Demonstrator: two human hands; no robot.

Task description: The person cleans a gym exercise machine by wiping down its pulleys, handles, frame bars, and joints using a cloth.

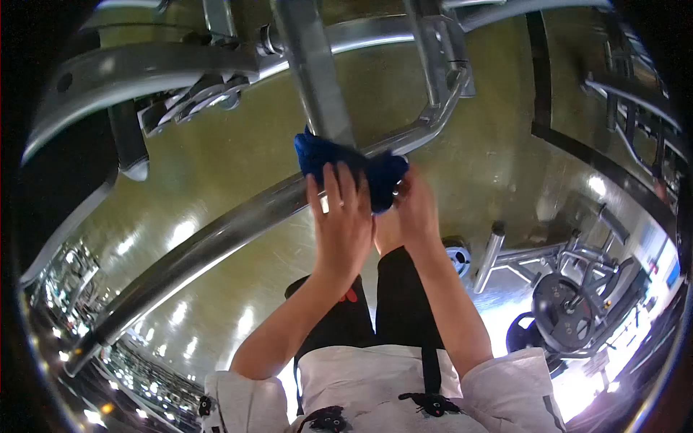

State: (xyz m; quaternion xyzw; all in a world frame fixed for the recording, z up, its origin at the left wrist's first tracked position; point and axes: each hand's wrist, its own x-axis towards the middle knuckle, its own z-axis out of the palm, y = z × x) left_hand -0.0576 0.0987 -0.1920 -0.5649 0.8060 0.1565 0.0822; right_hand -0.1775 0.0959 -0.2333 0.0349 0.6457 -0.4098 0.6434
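Observation:
A dark blue cloth (386, 177) is draped over the curved metal tube (245, 216) of a gym machine, where an upright grey post (310, 65) meets it. My left hand (341, 231) presses the cloth against the tube, its fingers bent over the near side. At the cloth's right end, my right hand (417, 209) pinches the fabric between thumb and fingers. The palms and the underside of the cloth are hidden.
Other frame tubes of the machine (433, 65) rise ahead, with a thick curved arm (144, 72) at upper left. A dark pad (65, 173) is at far left. To the right stands equipment with weight plates (563, 310). Black strips (599, 162) mark the shiny floor (491, 166).

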